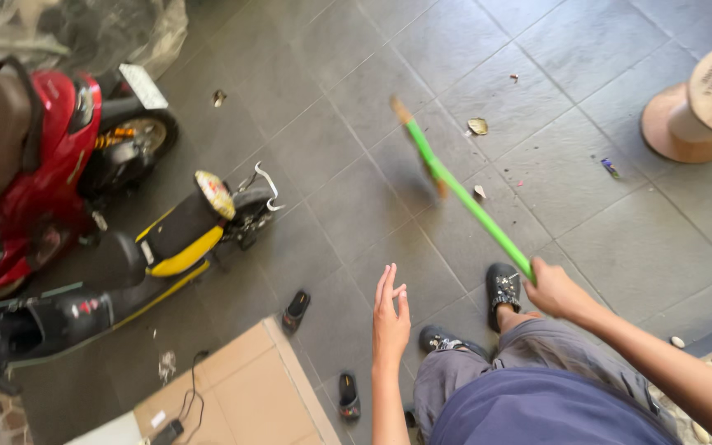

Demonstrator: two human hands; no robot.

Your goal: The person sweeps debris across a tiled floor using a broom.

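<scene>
Right hand (555,288) closed around green broom handle (467,202), angled so the blurred head meets the floor (603,214) near 1 dry leaf (477,126). Left hand (390,317) open, empty, beside the handle.

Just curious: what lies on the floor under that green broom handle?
Under the green broom handle, held by the right hand, lie grey floor tiles with a dry leaf and small scraps. The blurred broom head hides whatever lies beneath it.

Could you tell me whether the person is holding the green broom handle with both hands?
No, only the right hand grips the green broom handle; the left hand is open with fingers spread, apart from it, above the grey tiled floor.
</scene>
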